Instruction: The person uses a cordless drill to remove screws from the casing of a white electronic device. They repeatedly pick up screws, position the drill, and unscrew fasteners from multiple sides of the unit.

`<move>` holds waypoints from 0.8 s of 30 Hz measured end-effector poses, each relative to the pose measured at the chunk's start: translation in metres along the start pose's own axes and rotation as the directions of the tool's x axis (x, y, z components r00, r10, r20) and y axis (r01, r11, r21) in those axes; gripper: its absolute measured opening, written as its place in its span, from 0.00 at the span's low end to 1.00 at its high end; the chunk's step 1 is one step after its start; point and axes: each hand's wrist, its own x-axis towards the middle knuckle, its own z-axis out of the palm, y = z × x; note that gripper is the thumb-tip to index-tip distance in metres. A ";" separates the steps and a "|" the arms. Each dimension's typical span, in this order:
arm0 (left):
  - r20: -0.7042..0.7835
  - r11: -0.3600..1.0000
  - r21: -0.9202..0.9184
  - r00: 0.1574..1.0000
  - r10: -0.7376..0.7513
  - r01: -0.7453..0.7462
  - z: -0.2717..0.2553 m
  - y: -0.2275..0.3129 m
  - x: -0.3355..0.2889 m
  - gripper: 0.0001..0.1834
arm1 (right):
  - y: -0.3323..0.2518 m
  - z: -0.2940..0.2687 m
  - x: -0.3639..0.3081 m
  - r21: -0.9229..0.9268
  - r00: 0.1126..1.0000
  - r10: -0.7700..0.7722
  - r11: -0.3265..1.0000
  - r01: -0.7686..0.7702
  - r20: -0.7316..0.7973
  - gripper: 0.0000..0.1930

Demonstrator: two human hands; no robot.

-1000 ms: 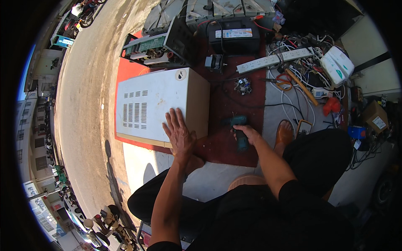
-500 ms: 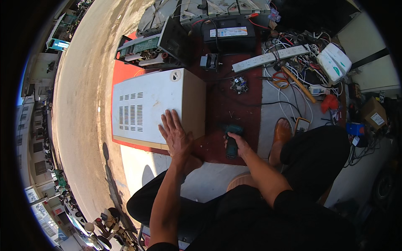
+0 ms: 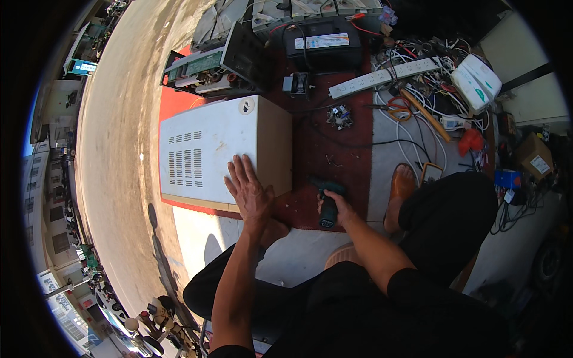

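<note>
A large box-shaped metal case, white with rows of vent slots and a tan side, lies on the red mat. My left hand rests flat on its near right corner, fingers stretched out and slightly apart. To the right of the case, my right hand grips a dark green cordless drill by its handle, low over the mat. The drill's head points left toward the tan side, apart from it. Several screws lie loose on the mat beyond the drill.
Behind the case stand an opened device with circuit boards and a black battery. A small transformer and a pile of small metal parts sit nearer. A white power strip, tangled cables and orange-handled scissors spread right.
The drill has tilted a little and its head has shifted slightly left, with my right hand still around it. My left hand stays on the case. The whole view has shifted slightly.
</note>
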 end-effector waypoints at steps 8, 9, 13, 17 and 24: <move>0.004 1.000 0.007 1.000 0.004 -0.004 0.002 -0.001 0.000 0.62 | -0.048 0.019 -0.004 -0.563 0.970 -0.242 0.805 0.189 -0.020 0.12; 0.002 1.000 0.005 1.000 0.002 -0.002 0.003 -0.001 0.000 0.62 | -0.056 0.023 -0.004 -0.611 0.970 -0.243 0.771 0.183 -0.017 0.12; 0.018 1.000 0.002 1.000 -0.007 0.007 0.002 -0.002 0.001 0.62 | -0.082 0.035 -0.005 -0.645 0.988 -0.154 0.758 0.098 -0.031 0.14; 0.008 1.000 0.027 1.000 -0.006 0.006 0.002 -0.001 0.000 0.62 | -0.090 0.037 -0.006 -0.625 0.989 -0.145 0.772 0.114 0.001 0.15; 0.001 1.000 0.021 1.000 -0.007 0.007 0.004 -0.001 0.000 0.63 | -0.083 0.032 -0.005 -0.640 0.980 -0.198 0.750 0.169 0.026 0.18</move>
